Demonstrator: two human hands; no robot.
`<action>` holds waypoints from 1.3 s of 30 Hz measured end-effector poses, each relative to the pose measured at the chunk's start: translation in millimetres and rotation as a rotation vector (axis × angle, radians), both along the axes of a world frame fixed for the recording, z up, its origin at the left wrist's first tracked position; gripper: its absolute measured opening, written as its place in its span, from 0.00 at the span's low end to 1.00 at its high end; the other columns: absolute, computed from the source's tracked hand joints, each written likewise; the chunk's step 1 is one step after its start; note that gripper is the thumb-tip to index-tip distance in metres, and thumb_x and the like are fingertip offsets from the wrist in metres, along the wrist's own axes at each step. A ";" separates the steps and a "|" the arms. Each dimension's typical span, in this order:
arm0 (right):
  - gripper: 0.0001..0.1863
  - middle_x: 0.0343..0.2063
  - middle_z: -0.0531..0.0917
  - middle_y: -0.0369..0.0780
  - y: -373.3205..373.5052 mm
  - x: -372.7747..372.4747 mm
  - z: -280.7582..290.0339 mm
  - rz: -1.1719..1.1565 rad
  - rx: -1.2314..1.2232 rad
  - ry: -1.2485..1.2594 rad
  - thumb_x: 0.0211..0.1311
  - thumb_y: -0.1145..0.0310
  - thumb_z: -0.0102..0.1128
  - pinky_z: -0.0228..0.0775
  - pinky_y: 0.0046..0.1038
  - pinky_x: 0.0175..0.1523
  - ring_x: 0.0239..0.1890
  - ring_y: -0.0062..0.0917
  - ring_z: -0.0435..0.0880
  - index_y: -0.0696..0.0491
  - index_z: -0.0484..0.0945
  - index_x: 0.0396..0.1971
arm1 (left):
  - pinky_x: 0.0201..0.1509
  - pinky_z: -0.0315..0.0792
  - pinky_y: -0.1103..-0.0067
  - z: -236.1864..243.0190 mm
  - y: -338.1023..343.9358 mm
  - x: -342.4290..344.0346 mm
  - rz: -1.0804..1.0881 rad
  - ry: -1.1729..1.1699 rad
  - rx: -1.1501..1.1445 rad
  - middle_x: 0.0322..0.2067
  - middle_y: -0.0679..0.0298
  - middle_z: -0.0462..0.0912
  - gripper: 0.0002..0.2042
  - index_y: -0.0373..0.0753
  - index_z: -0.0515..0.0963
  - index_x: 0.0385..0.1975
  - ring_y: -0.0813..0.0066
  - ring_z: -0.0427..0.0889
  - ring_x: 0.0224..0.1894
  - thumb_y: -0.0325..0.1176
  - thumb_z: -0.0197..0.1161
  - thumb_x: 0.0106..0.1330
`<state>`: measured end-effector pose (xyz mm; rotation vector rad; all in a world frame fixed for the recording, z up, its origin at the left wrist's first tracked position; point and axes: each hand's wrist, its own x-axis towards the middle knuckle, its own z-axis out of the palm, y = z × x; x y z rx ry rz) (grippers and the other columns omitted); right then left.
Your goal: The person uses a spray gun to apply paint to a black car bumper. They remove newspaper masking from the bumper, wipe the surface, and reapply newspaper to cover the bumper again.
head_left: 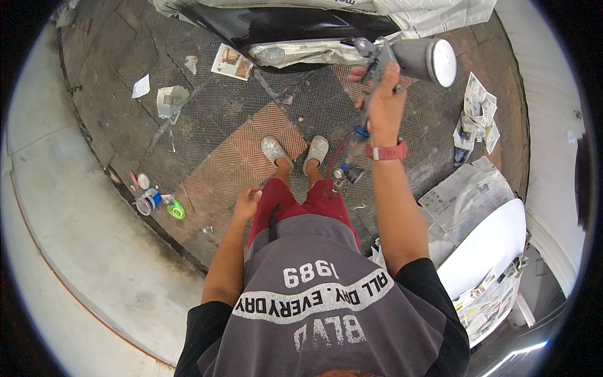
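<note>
My right hand (384,107), with a red band at its wrist, is stretched forward and wrapped round the handle of a grey spray gun (380,61). The gun's grey cup (416,60) points right, and its pale round end shows. Below the handle hangs a clear fitting with a blue top (360,132); a red hose runs near it. Ahead of the gun lies a glossy black car panel (295,26), edged with newspaper and plastic sheeting. My left hand (249,202) hangs beside my left thigh, fingers loosely bent, with nothing visible in it.
A white panel (487,251) with newspaper masking stands at the right. Crumpled newspaper (476,116) lies beyond it. Paper scraps litter the patterned mat floor. A blue can (148,202) and a green tape roll (176,210) lie near the pale left wall (69,220).
</note>
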<state>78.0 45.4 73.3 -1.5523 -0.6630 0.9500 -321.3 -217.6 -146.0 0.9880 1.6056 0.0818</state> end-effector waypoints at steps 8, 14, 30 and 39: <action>0.35 0.39 0.91 0.46 22.8 -60.8 3.1 0.193 -0.024 0.096 0.86 0.42 0.37 0.75 0.23 0.24 0.36 0.26 0.90 0.61 0.82 0.50 | 0.61 0.79 0.69 4.1 6.5 -7.0 0.094 0.025 -0.068 0.53 0.50 0.89 0.20 0.35 0.82 0.61 0.62 0.88 0.55 0.39 0.66 0.75; 0.35 0.39 0.91 0.45 21.5 -68.9 3.2 0.251 0.016 0.131 0.86 0.42 0.37 0.74 0.23 0.24 0.38 0.26 0.90 0.61 0.82 0.51 | 0.61 0.79 0.69 14.4 17.9 0.0 0.005 0.084 -0.038 0.54 0.53 0.88 0.20 0.37 0.81 0.63 0.62 0.88 0.54 0.39 0.66 0.76; 0.31 0.44 0.90 0.46 -32.3 -9.0 -22.2 -0.189 0.004 0.137 0.87 0.44 0.37 0.75 0.23 0.25 0.44 0.29 0.91 0.60 0.77 0.57 | 0.67 0.75 0.65 -1.5 14.3 -6.6 -0.049 0.079 -0.045 0.55 0.53 0.88 0.20 0.41 0.82 0.62 0.53 0.85 0.60 0.44 0.64 0.76; 0.31 0.45 0.90 0.45 -16.3 -71.7 -1.6 0.253 0.039 0.224 0.87 0.46 0.39 0.75 0.23 0.25 0.42 0.26 0.91 0.60 0.78 0.57 | 0.64 0.77 0.68 19.0 34.0 11.0 -0.053 0.039 0.003 0.54 0.52 0.88 0.20 0.39 0.81 0.63 0.58 0.87 0.58 0.42 0.64 0.77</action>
